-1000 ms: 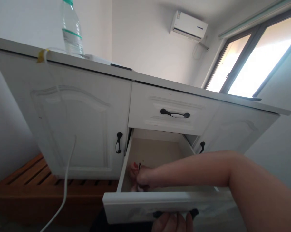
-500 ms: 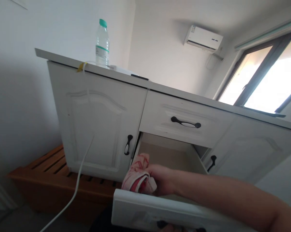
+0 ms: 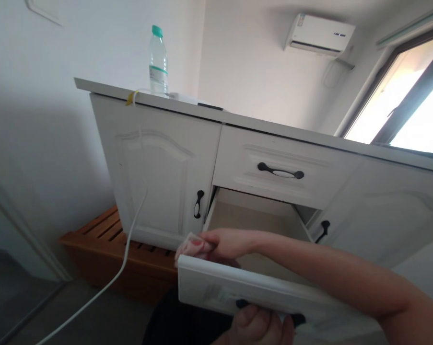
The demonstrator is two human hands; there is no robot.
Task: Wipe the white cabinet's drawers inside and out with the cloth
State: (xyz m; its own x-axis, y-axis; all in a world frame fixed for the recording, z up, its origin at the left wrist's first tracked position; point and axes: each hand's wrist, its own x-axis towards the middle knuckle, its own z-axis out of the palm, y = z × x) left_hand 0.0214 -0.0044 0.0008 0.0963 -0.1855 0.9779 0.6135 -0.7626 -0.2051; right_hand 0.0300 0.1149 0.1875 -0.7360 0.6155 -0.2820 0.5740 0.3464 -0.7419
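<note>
A white lower drawer of the cabinet stands pulled out. My right hand reaches across it from the right and grips a pink and white cloth at the drawer's front left corner, just above the rim. The cloth is mostly hidden behind the drawer front. My left hand is under the drawer front, fingers curled on its black handle. The drawer's inside looks bare where it shows.
A closed upper drawer sits above, with cabinet doors on both sides. A water bottle stands on the countertop. A white cable hangs down to the floor. A low wooden rack lies at the left.
My right hand has lifted the cloth from the drawer's bottom up to its front left corner. My left hand stays on the handle. The view has pulled back and swung left.
</note>
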